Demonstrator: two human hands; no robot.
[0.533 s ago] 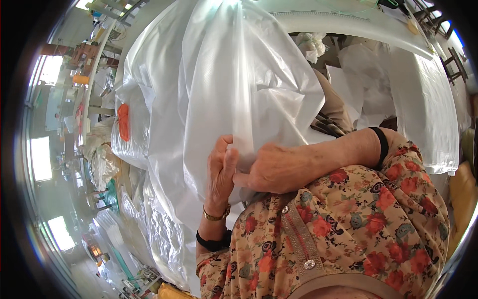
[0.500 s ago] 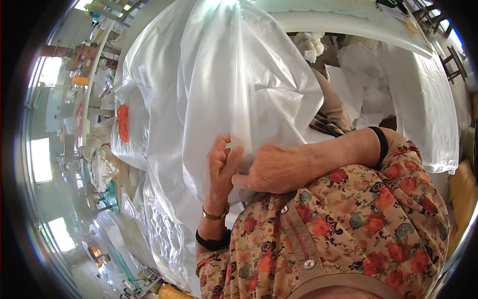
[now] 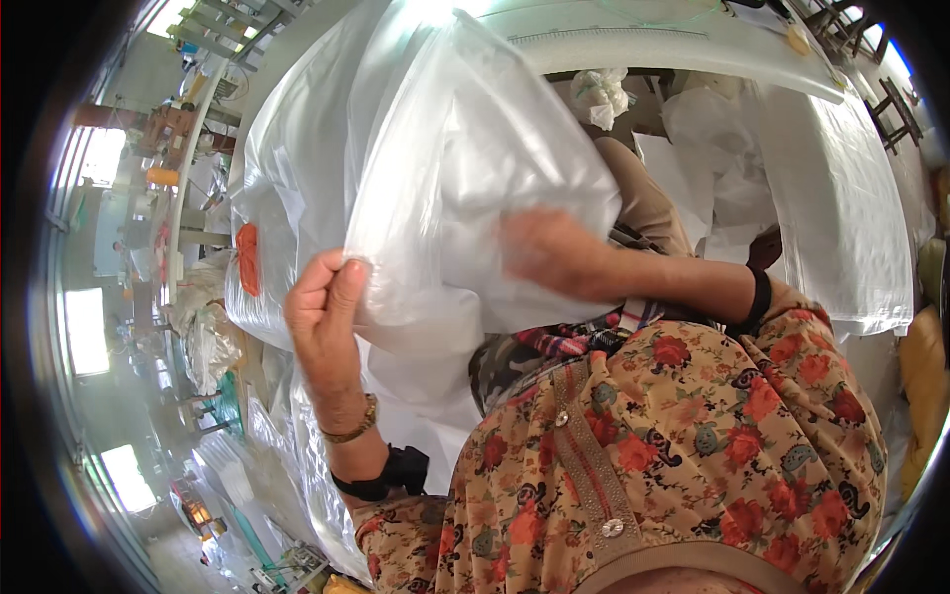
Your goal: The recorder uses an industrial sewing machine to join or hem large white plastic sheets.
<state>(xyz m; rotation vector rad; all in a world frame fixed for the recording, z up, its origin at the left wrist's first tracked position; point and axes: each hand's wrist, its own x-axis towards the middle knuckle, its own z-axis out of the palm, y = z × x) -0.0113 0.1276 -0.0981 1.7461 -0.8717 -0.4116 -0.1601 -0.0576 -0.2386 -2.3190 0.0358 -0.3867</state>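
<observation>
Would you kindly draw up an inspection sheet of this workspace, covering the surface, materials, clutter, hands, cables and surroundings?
Surface: pale table at the top of the view, with a marked scale along it.
Materials: translucent plastic spread in loose folds in front of the person.
Clutter: orange item at left; crumpled white bundle below the table's edge.
Left hand: pinches the plastic between thumb and fingers.
Right hand: over the plastic, motion-blurred; grip cannot be told.
Cables: none made out for certain.
Surroundings: bright window at far left.
</observation>
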